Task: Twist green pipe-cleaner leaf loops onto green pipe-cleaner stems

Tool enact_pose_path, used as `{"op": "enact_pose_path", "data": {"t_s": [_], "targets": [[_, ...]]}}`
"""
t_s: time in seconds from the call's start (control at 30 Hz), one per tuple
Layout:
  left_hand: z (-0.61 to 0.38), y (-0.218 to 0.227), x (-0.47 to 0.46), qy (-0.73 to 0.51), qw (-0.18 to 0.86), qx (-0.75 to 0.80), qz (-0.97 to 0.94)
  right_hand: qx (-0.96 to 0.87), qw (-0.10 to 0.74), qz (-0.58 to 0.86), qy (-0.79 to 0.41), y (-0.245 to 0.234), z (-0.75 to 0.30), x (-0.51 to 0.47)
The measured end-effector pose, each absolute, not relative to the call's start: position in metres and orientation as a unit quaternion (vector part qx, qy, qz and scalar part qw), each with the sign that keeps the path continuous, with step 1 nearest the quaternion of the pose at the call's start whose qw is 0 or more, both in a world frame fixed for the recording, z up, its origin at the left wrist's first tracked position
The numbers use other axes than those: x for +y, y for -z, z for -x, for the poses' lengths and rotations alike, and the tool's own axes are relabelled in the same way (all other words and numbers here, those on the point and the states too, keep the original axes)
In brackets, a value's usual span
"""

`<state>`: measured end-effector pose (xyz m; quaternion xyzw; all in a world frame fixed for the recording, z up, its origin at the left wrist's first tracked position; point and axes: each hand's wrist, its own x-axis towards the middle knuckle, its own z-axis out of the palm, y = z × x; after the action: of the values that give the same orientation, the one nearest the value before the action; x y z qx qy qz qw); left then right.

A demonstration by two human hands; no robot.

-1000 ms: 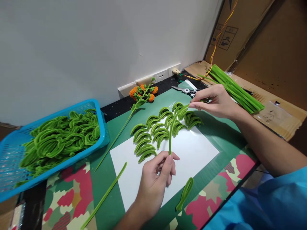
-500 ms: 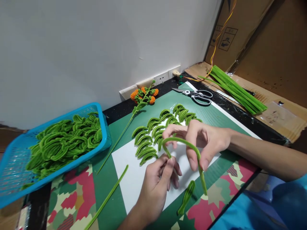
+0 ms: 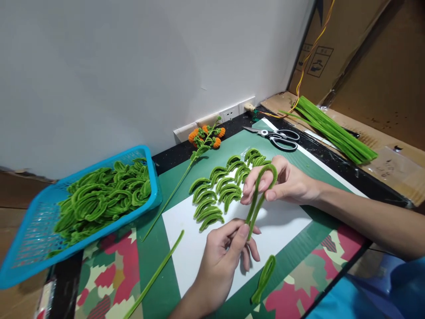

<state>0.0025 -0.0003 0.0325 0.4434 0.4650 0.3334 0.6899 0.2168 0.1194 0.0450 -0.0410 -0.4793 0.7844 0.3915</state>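
Observation:
A green pipe cleaner [image 3: 260, 195] is folded in half into a narrow loop above a white sheet [image 3: 282, 223]. My left hand [image 3: 221, 259] pinches its two lower ends between thumb and fingers. My right hand [image 3: 285, 181] is closed around the bent top, which wraps over my forefinger. Just behind the loop, several curved green leaf pieces [image 3: 217, 188] lie in rows on the sheet and the green mat [image 3: 229, 144].
A blue basket [image 3: 29, 241] of green leaf pieces sits at the left. A folded green piece [image 3: 264, 279] and a straight one [image 3: 156, 274] lie near me. An orange-flowered stem [image 3: 202, 137], scissors [image 3: 277, 136] and a bundle of green pipe cleaners [image 3: 335, 128] are farther back.
My right hand carried the far end of the straight pipe cleaner toward my left hand, arching it and then folding it double into a narrow loop. My left hand kept its pinch.

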Motion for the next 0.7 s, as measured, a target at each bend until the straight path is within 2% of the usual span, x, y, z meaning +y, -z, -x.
{"op": "enact_pose_path", "data": {"t_s": [0.7], "targets": [[0.008, -0.035, 0.008, -0.268, 0.739, 0.422, -0.451, -0.475, 0.384, 0.02, -0.791, -0.04, -0.217, 0.121]]}}
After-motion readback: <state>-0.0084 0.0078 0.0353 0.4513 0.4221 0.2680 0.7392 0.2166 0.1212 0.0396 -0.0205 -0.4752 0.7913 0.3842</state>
